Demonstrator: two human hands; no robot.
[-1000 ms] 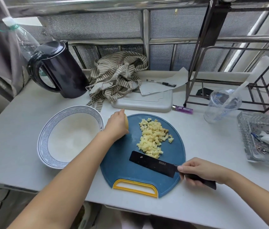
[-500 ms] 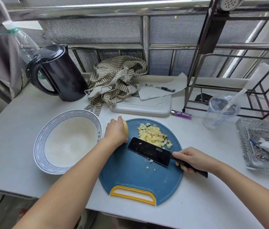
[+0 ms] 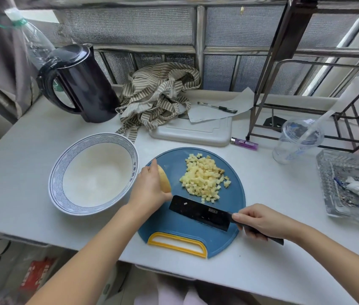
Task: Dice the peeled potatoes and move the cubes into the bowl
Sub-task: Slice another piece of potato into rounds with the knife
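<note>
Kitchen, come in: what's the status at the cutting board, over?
Left hand grips potato piece, right hand grips knife. Cubes piled on board, none in bowl. Left hand sits between pile and bowl.

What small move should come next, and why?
Probably lay the potato piece on the bare part of the cutting board and start slicing: the left hand grips it uncut, the right hand holds the knife, the cubes lie heaped aside.
</note>
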